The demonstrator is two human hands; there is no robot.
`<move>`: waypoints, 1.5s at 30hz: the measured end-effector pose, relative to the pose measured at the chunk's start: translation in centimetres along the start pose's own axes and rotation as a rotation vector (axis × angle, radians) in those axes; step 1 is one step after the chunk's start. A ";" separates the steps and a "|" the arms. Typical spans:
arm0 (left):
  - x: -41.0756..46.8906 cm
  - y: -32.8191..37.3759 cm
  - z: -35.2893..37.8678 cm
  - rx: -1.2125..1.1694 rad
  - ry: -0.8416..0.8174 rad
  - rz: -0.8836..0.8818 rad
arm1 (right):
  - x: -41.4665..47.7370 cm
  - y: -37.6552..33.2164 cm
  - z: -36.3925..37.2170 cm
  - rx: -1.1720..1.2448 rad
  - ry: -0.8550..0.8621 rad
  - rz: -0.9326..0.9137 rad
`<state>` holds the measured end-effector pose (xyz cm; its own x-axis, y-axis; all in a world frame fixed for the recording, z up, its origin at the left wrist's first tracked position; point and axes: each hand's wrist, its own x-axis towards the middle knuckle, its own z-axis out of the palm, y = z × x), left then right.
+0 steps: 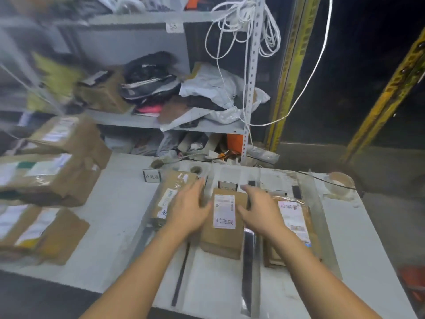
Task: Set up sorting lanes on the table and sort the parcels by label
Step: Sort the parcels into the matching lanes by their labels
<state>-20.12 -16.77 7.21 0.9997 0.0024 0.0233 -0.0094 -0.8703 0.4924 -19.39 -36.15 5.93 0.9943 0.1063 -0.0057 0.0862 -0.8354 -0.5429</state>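
My left hand (pixel 188 211) and right hand (pixel 261 210), fingers spread, flank the middle parcel (pixel 224 238); white tabletop (pixel 218 284) shows below its near edge.

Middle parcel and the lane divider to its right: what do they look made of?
Middle parcel: matte brown cardboard, judging by its tan face and creased edges; its label looks like white paper. Divider: glossy strip, likely tape or plastic film, since it reflects light; which one is unclear.
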 end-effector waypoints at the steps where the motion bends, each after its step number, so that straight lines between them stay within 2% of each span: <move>1: 0.0 -2.1 -1.8 0.059 0.025 -0.004 | 0.7 -2.4 0.8 -0.024 -0.009 -0.044; 6: -0.9 -14.1 -10.9 0.290 0.139 -0.032 | 3.5 -15.5 6.0 -0.098 -0.012 -0.214; 11: -2.1 -27.7 -20.5 0.409 0.214 -0.101 | 5.5 -29.7 12.8 -0.140 -0.006 -0.328; 16: -2.9 -40.1 -28.6 0.454 0.225 -0.176 | 7.3 -41.8 18.9 -0.164 -0.031 -0.347; 21: -2.0 -49.2 -34.1 0.491 0.222 -0.250 | 9.5 -49.7 23.4 -0.187 -0.055 -0.331; 28: 3.2 -59.0 -37.0 0.414 0.204 -0.325 | 17.4 -55.2 30.2 -0.137 -0.107 -0.267; 31: 7.1 -61.2 -37.4 0.382 0.186 -0.326 | 22.2 -55.9 32.2 -0.061 -0.084 -0.229; 35: 13.6 -62.3 -37.1 0.263 0.119 -0.323 | 28.3 -56.1 34.3 0.062 -0.073 -0.082; 40: 21.9 -63.3 -34.4 -0.137 0.049 -0.316 | 33.8 -56.1 36.6 0.204 -0.020 0.107; 45: 27.1 -63.5 -32.1 -0.461 -0.064 -0.347 | 36.3 -56.6 39.7 0.519 -0.082 0.333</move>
<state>6.90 54.32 4.51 0.9451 0.2071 -0.2529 0.3253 -0.5191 0.7904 9.30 36.45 3.10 0.9528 -0.0562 -0.2984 -0.2897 -0.4623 -0.8380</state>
